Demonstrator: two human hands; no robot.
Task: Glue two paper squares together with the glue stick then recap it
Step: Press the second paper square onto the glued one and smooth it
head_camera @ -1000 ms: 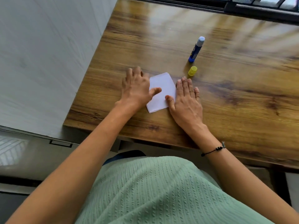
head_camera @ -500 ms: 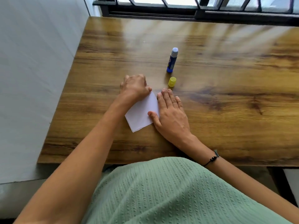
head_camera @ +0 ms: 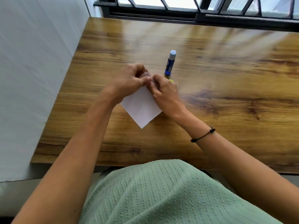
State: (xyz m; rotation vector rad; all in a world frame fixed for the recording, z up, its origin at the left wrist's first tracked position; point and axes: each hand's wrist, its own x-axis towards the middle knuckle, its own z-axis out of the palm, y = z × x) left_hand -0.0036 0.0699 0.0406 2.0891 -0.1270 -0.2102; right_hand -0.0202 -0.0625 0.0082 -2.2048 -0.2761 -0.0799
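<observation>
A wooden table (head_camera: 226, 88) runs from a pale wall on the left to a barred window along the far edge. Left of centre, the left hand (head_camera: 129, 80) curls its fingers and pinches the far corner of the white paper squares (head_camera: 141, 109), which lie flat near the table's front edge with one corner pointing at the person. The right hand (head_camera: 165, 91) meets it at that same corner, fingers bent and pinching too; whether one sheet is being peeled from the other I cannot tell. Just beyond the right hand's knuckles peeps the yellow cap (head_camera: 171, 81), mostly hidden, and past it stands the uncapped glue stick (head_camera: 170, 63), upright. Both lie nearer the right hand, so recapping likely falls to it.
</observation>
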